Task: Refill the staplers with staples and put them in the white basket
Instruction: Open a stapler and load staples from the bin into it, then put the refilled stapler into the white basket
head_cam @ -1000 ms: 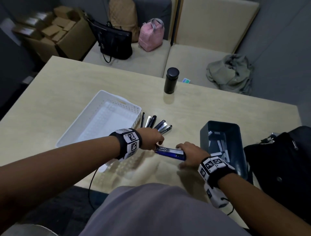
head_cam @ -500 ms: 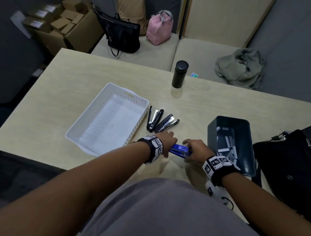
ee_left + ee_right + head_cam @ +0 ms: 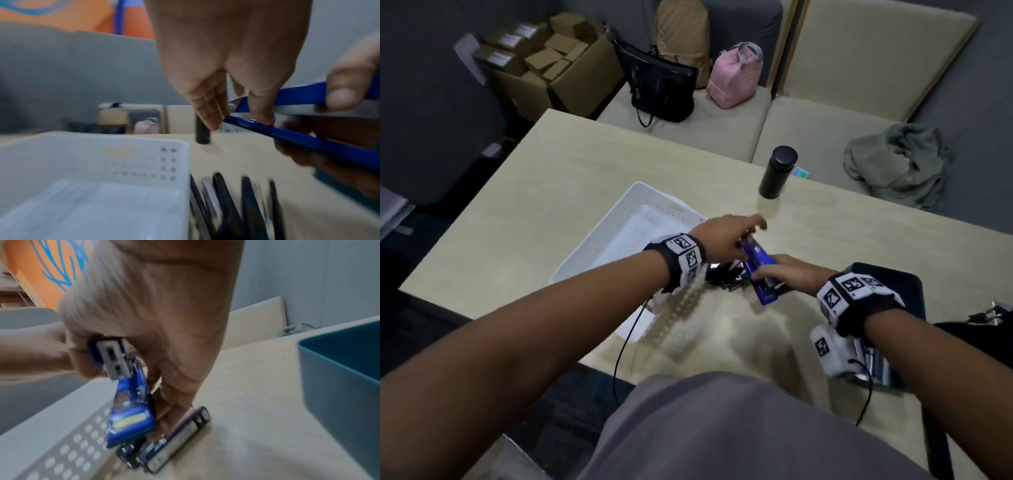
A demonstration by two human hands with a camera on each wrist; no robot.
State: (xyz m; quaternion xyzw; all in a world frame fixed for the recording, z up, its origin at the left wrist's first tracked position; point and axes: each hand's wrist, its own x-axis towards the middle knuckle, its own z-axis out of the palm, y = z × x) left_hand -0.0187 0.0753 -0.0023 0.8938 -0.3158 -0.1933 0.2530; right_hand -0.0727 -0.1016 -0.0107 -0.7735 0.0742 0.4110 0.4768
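Light wood table (image 3: 571, 178) fronting beige bench seating; black flask (image 3: 777, 176) upright near far edge; dark blue bin (image 3: 907, 284) at right, staple strips inside. White basket (image 3: 654, 202) at centre-left, perforated walls, nothing visible inside. Blue stapler (image 3: 758, 270) raised above table between basket and bin, hinged open, top arm and base spread apart. Right hand (image 3: 787, 274) wrapped round stapler near end, fingers curled on it. Left hand (image 3: 729, 240) at hinge end, thumb and fingertips pinching blue arm. Black staplers (image 3: 236, 207) lying side by side on table, just beside basket wall, below raised stapler.
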